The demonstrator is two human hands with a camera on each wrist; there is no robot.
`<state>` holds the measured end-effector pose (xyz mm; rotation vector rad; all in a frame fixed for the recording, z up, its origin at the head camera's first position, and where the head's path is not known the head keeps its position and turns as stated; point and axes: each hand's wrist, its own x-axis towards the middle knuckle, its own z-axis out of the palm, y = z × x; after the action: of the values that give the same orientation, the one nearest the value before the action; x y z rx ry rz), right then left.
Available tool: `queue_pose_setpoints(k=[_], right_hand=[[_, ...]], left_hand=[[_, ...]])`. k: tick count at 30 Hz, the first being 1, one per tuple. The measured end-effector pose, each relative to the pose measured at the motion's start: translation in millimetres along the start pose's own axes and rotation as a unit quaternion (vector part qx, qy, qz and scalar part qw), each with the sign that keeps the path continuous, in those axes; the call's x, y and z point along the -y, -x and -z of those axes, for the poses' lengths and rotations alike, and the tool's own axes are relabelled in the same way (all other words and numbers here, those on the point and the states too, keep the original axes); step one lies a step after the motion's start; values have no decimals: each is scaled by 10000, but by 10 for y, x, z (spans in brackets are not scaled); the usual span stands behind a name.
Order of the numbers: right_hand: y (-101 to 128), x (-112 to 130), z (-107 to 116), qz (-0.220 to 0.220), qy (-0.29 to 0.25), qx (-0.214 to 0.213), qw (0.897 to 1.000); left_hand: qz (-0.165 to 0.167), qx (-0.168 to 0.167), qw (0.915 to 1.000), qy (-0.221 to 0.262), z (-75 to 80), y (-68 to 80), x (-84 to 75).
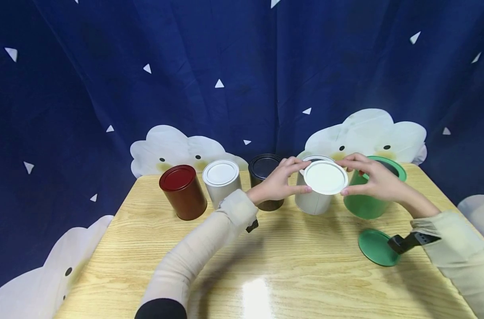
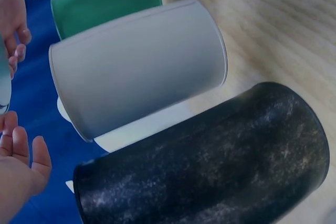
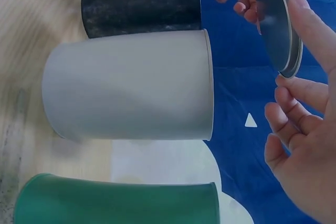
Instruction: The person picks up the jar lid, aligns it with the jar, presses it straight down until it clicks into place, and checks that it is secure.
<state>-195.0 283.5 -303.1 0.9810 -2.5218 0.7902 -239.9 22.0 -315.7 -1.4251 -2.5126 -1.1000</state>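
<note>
A white round lid [image 1: 326,177] is held by its edge between both hands. My left hand [image 1: 281,178] grips its left side with thumb and fingers, and my right hand [image 1: 375,179] grips the right side the same way. Behind and below it stands an uncovered white can [image 1: 314,203], its opening partly hidden by the lid in the head view. The right wrist view shows the lid's metallic underside [image 3: 274,22] tilted, apart from the white can [image 3: 128,85]. In the left wrist view only a sliver of the lid shows beside the left hand [image 2: 21,169].
An open green can [image 1: 365,206] stands right of the white one; its green lid [image 1: 379,247] lies on the wooden table [image 1: 297,270] under the right wrist. Leftward are a black can [image 1: 264,167], another white can with lid [image 1: 221,173] and a lidded red can [image 1: 183,197].
</note>
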Motion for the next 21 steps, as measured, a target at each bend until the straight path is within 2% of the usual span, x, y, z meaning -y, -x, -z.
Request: queue_pose_setpoints(k=[7, 10, 17, 21], right_hand=[[-97, -36, 51, -461, -197, 292, 9983], [-137, -76, 61, -525, -269, 335, 9977], [-204, -182, 58, -856, -341, 361, 9951], [-230, -299, 45, -758, -366, 445, 9955]], left_hand=[[128, 205, 9997, 35, 52, -111, 74], [174, 269, 9995, 77, 64, -155, 116], [489, 372, 9976, 306, 67, -270, 196], [591, 315, 9973, 302, 56, -321, 232]])
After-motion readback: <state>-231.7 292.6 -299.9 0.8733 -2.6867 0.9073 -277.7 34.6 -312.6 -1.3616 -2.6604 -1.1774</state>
